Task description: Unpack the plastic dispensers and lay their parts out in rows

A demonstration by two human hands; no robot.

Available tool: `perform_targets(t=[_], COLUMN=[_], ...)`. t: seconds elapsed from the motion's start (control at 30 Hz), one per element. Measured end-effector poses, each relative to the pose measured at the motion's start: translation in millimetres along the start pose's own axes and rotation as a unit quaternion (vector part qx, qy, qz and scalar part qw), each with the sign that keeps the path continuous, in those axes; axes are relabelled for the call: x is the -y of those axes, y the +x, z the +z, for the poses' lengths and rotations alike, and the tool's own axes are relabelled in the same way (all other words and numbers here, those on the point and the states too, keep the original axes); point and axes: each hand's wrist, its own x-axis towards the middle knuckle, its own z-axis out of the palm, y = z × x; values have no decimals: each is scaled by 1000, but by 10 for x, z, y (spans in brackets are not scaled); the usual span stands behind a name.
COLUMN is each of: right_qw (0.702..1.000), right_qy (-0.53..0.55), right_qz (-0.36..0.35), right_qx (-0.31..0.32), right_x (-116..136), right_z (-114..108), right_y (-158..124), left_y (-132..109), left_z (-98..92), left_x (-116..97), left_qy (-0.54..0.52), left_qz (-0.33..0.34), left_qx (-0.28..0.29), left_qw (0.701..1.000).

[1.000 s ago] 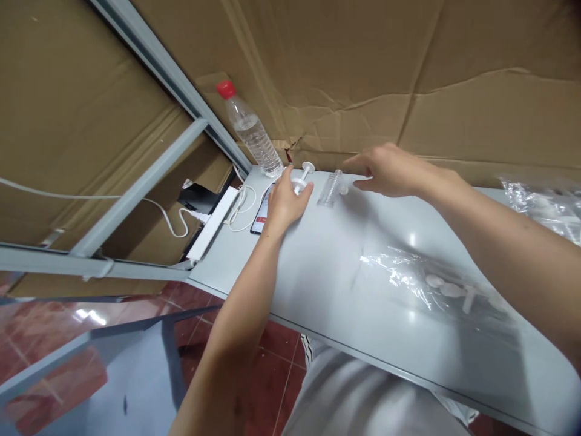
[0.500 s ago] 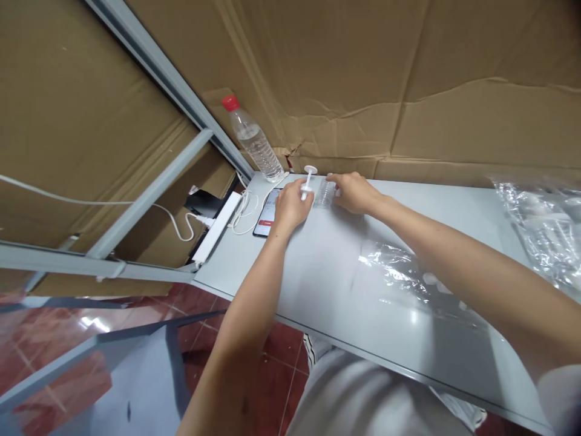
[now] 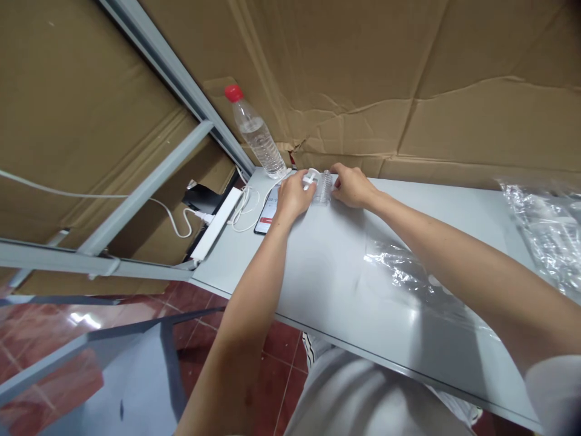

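At the far end of the grey table (image 3: 327,266), my left hand (image 3: 293,197) is closed on a white syringe plunger (image 3: 311,178). Its flat end shows just past my fingers. My right hand (image 3: 350,184) is closed on a clear syringe barrel (image 3: 324,185). The plunger and the barrel meet between my two hands, close to the cardboard wall. I cannot tell how far the plunger sits inside the barrel.
A water bottle with a red cap (image 3: 255,134) stands at the table's far corner. A phone (image 3: 269,209), a white cable (image 3: 242,209) and a power strip (image 3: 216,223) lie to the left. Clear plastic bags (image 3: 408,278) holding white parts lie on the right (image 3: 544,236).
My right hand came down from above the table and took hold of the clear barrel. My left hand brought the plunger over until it met the barrel.
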Motion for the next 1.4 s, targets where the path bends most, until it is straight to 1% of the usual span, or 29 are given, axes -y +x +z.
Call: perform_targets(t=[0.17, 0.3, 0.37, 0.43, 0.5, 0.53, 0.6, 0.7, 0.77, 0.83, 0.87, 0.93, 1.07, 1.13, 1.23, 1.4], right_qw=[1000, 1000, 1000, 1000, 1000, 1000, 1000, 999, 999, 999, 999, 1000, 1000, 1000, 999, 999], right_qy=[13, 17, 16, 16, 15, 14, 12, 10, 9, 9, 10, 14, 24, 30, 35, 36], right_qz=[5, 6, 6, 6, 9, 12, 22, 32, 34, 34, 33, 26, 6, -3, -11, -18], right_qx=[10, 20, 24, 24, 22, 20, 14, 4, -2, -6, -6, -6, 1, 4, 7, 9], right_x=[-15, -24, -23, -24, -28, -31, -37, -52, -75, -109, -128, -159, -160, -132, -90, -89], right_z=[-28, -66, -81, -85, -78, -70, -52, -30, -29, -39, -46, -58, -58, -49, -41, -50], right_y=[1, -20, -31, -39, -43, -42, -36, -22, -19, -24, -28, -35, -7, 33, 101, 127], left_y=[15, 4, -21, -69, -132, -161, -200, -199, -182, -184, -196, -242, -356, -391, -407, -394], left_z=[-41, -87, -111, -125, -114, -97, -47, 30, 58, 69, 75, 101, 219, 283, 336, 333], left_x=[-9, -25, -50, -98, -173, -220, -326, -482, -559, -601, -606, -583, -461, -406, -373, -390], left_qy=[0, -4, 3, 15, 27, 36, 70, 141, 171, 174, 166, 139, 77, 56, 52, 75], left_qz=[-11, -17, -20, -10, 14, 27, 42, 34, 25, 19, 17, 15, 18, 14, -7, -36], left_qx=[-23, -16, -22, -55, -91, -94, -68, -9, 15, 27, 26, 6, -72, -100, -108, -102], left_qw=[1000, 1000, 1000, 998, 995, 995, 994, 989, 985, 984, 986, 990, 994, 993, 993, 991])
